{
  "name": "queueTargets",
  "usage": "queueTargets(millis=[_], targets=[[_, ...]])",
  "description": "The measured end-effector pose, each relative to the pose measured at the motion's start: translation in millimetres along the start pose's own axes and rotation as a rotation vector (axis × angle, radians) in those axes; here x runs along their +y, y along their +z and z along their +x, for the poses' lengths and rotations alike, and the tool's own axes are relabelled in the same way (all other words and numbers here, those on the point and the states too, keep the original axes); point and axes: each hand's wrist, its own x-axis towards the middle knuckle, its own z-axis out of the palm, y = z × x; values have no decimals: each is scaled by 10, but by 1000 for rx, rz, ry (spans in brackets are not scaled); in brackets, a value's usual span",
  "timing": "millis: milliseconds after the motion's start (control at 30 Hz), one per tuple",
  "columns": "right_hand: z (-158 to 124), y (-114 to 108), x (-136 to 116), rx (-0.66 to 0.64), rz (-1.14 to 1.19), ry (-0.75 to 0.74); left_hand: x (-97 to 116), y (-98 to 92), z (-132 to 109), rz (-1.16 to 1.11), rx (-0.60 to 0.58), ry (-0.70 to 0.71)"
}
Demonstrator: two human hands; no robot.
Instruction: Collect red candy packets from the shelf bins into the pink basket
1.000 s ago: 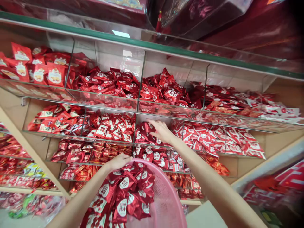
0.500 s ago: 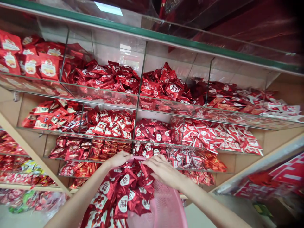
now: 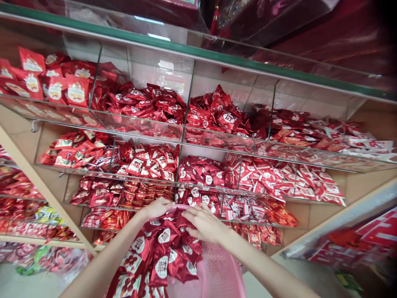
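A pink plastic basket (image 3: 221,269) stands in front of me, tilted, with dark red candy packets (image 3: 163,265) bearing white labels heaped in its left part. Below them lie packets with a white front and red round fruits (image 3: 132,261). My left hand (image 3: 159,207) is closed round the basket's far rim, its fingertips partly out of sight. On the right, my right hand (image 3: 203,223) bends its fingers over a dark red packet at the far end of the heap, close to that rim. Its fingertips press on the wrapper.
Ahead rises a tiered wooden shelf with glass dividers (image 3: 189,95), its compartments full of red packets (image 3: 155,103). A green-edged glass sheet (image 3: 173,47) runs across above. Slanting wooden posts (image 3: 46,194) flank it on the left, with bagged sweets (image 3: 52,263) low down.
My right hand has shifted slightly left over the packets. The left hand keeps its hold on the rim. The view has turned a little, so the shelves sit slightly further right.
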Motion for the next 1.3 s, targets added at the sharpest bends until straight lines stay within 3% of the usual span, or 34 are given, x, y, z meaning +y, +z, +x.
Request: queueTargets(millis=[1000,1300], targets=[[87,249,-23,197,-49,68,-18,10,79,8,8,7],[22,170,-104,235,-49,95,34,21,60,20,9,0]])
